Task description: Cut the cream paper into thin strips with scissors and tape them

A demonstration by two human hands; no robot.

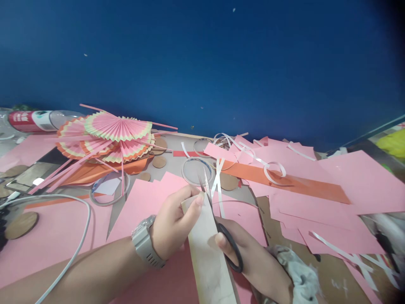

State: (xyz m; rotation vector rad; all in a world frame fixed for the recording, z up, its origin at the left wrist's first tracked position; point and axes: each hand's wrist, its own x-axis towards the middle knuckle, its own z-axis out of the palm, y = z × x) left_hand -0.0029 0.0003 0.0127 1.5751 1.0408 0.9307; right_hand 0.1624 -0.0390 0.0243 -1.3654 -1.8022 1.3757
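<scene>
My left hand (172,223), with a grey wristwatch (146,247) on the wrist, pinches the far end of a long cream paper strip (207,253). My right hand (253,257) holds black-handled scissors (232,249), whose blades (205,185) stand open along the strip's right edge. A thin white sliver (218,185) hangs off next to the blades. Both hands hover over pink paper sheets (63,232).
Folded pink paper fans (110,137) lie at the back left on orange paper. Pink sheets (348,185), an orange strip (284,181), white paper curls, cardboard discs (22,223) and rings (196,169) litter the table. A white cable (79,236) crosses at left. A blue wall stands behind.
</scene>
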